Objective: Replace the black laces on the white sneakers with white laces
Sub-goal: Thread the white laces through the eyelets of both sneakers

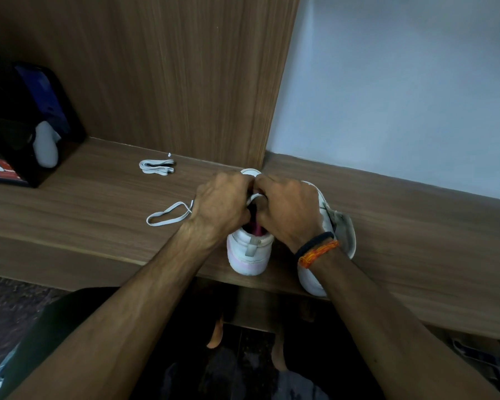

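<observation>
A white sneaker [250, 252] stands on the wooden shelf [98, 203], heel toward me, pink lining showing. Both hands are curled over its top. My left hand [223, 206] and my right hand [289, 209] meet above the tongue and pinch a white lace [168, 216], whose loose loop trails left onto the shelf. A short white piece shows between the two hands. The second white sneaker [338, 226] lies on its side to the right, partly behind my right wrist. A folded bundle of white lace [156, 166] lies farther back. The eyelets are hidden by my hands.
A black box [15, 171] with a red label and a white object [45, 145] stands at the shelf's left end. A wooden panel [185, 82] rises behind, with a pale wall [401, 96] to its right. My bare feet show on the dark floor below.
</observation>
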